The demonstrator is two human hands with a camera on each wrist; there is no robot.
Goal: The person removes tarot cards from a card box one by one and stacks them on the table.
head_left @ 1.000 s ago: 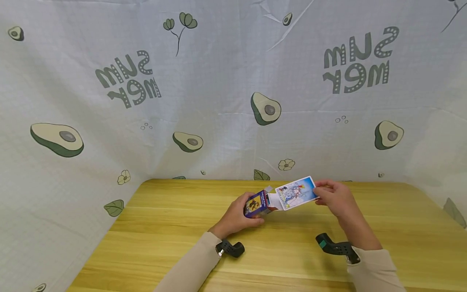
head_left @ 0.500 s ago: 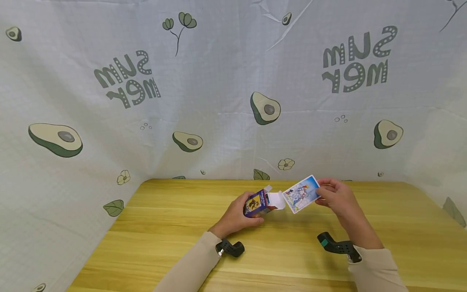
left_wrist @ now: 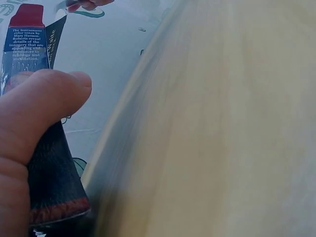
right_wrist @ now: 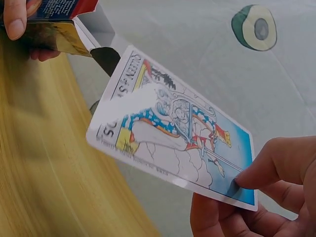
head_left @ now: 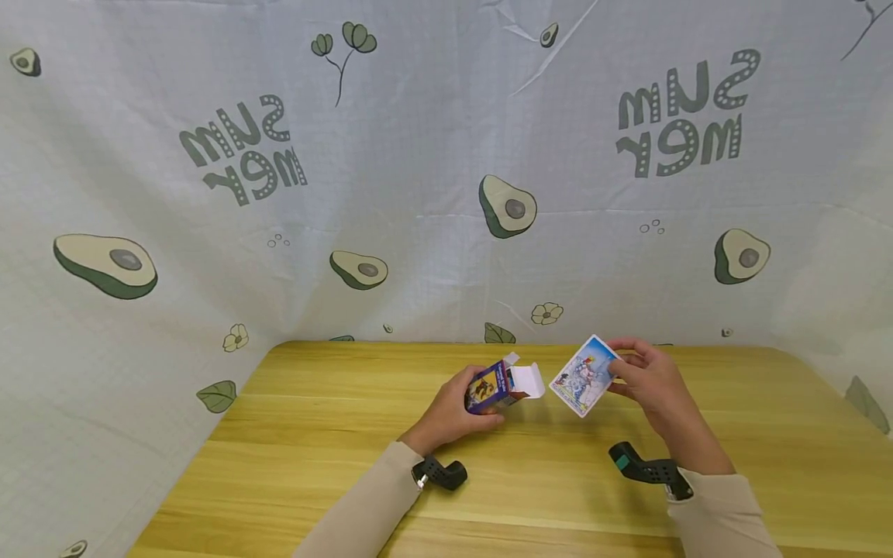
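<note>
My left hand [head_left: 449, 412] grips a small purple card box [head_left: 486, 389] above the table, thumb along its near side. The box lies tilted with its top flap [head_left: 528, 380] standing open toward the right. In the left wrist view, small print shows on the side of the box [left_wrist: 54, 173], above the thumb [left_wrist: 54, 94]. My right hand [head_left: 649, 387] pinches a tarot card [head_left: 584, 377] by its blue end, thumb on the picture face. Close up in the right wrist view, the card [right_wrist: 173, 128] reads Queen of Swords, with glare over part of it. It is apart from the box.
Both hands work over a yellow wood-grain table [head_left: 335, 465]. Behind it hangs a white cloth [head_left: 418, 155] printed with avocados. A black camera mount sits on the left wrist [head_left: 439, 473] and another on the right wrist [head_left: 649, 470].
The right hand has drawn the card away from the box flap to the right and turned it steeper. The left hand and box have stayed nearly still.
</note>
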